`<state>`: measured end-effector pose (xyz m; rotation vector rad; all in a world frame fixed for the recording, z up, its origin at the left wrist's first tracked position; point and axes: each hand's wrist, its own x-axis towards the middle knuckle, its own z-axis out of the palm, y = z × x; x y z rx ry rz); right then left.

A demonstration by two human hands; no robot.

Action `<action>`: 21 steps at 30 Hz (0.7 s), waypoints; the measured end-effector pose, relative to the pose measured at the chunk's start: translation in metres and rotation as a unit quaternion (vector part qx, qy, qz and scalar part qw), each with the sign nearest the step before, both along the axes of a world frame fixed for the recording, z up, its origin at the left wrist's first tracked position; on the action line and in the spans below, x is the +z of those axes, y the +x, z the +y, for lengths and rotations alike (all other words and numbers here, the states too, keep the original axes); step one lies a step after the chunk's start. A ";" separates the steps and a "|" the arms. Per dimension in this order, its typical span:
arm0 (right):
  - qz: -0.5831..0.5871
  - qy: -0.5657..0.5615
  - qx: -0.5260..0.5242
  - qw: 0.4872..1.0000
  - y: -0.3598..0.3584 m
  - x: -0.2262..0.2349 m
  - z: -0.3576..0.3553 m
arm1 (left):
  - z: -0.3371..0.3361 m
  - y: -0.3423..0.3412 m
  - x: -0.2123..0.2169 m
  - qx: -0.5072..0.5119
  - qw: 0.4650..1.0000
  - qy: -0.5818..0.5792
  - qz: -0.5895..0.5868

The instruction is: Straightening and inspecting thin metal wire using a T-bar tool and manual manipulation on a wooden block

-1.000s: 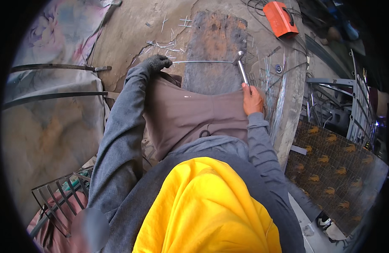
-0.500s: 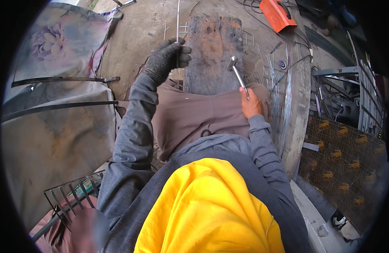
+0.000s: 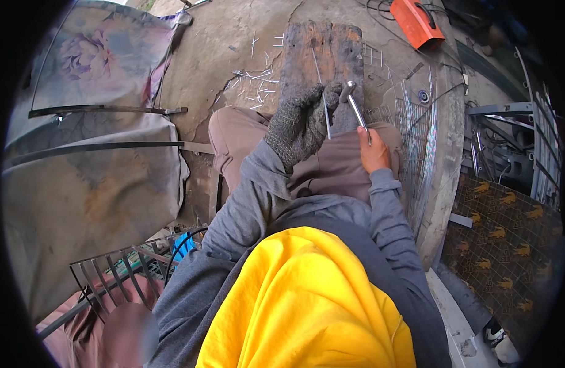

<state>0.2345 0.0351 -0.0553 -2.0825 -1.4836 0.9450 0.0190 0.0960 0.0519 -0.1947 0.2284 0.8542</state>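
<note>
Grey-gloved left hand [image 3: 297, 126], at upper centre of the frame, is closed around a thin metal rod [image 3: 322, 98] lying over the rusty plate [image 3: 322, 52]. Bare right hand [image 3: 374, 152], just right of it, grips a small hammer [image 3: 355, 107]; its head sits beside the rod.

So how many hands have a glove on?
1. The left hand wears a dark knitted glove and holds a thin metal rod over the rusty plate. The right hand is bare and grips a small hammer.
</note>
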 end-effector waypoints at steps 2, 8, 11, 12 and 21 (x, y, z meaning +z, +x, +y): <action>-0.003 -0.010 -0.001 1.000 0.001 -0.001 0.000 | 0.006 -0.001 0.012 0.011 1.000 -0.009 0.011; -0.004 -0.020 0.000 1.000 0.003 -0.006 0.002 | 0.016 -0.008 0.020 0.053 0.997 0.013 0.046; -0.001 -0.026 0.000 1.000 0.001 -0.002 0.001 | 0.018 -0.013 0.020 0.039 0.999 0.023 -0.029; -0.001 -0.032 -0.003 0.999 0.000 0.001 0.002 | 0.019 -0.014 0.019 0.031 0.998 0.020 -0.041; -0.005 -0.038 -0.002 0.999 0.001 0.001 0.002 | 0.020 -0.017 0.007 0.028 0.996 0.066 0.044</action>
